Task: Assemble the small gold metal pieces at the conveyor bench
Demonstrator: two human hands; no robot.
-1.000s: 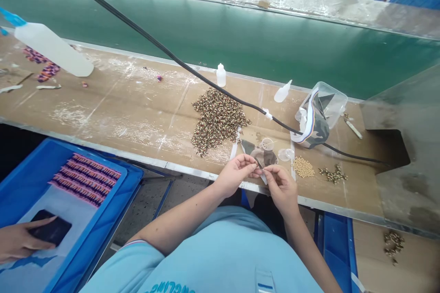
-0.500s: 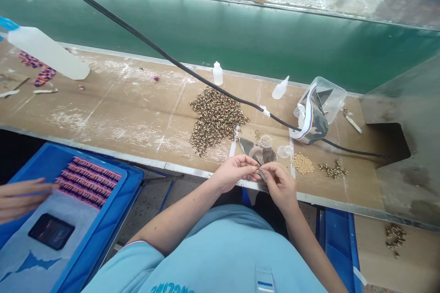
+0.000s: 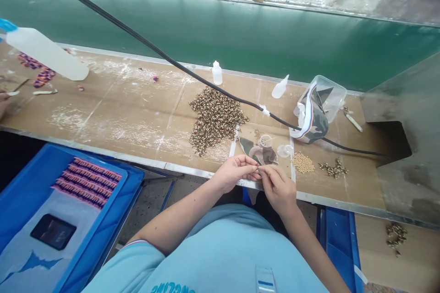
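Head view: both hands meet over the near edge of the desk (image 3: 120, 114). The left hand (image 3: 236, 172) and right hand (image 3: 279, 187) are closed fingertip to fingertip, pinching one small piece (image 3: 258, 171) between them; it is too small to tell more. The piece sits just above the desk's metal rim, and the wrists hang off the edge over the lap.

At 12 o'clock from the hands, close by, lie a camo scrap (image 3: 252, 150) and two clear cups (image 3: 266, 141). A big bead pile (image 3: 216, 119) spreads at 11 o'clock, near the scrap. A tan bead heap (image 3: 302, 163) lies at 3 o'clock, with a darker cluster (image 3: 333, 170) beyond it. A clear box (image 3: 325, 98) stands at 1 o'clock, and a black cable (image 3: 165, 57) crosses the desk slantwise above the pile and runs under the box.

Bare desk stretches wide toward 9 and 10 o'clock, as far as a large bottle (image 3: 44, 52). The far edge meets a green belt (image 3: 240, 36). Below the rim at 8 o'clock sits a blue crate (image 3: 103, 233) with a phone (image 3: 53, 231) in it. Another person's hand (image 3: 2, 100) touches the desk at the far left.
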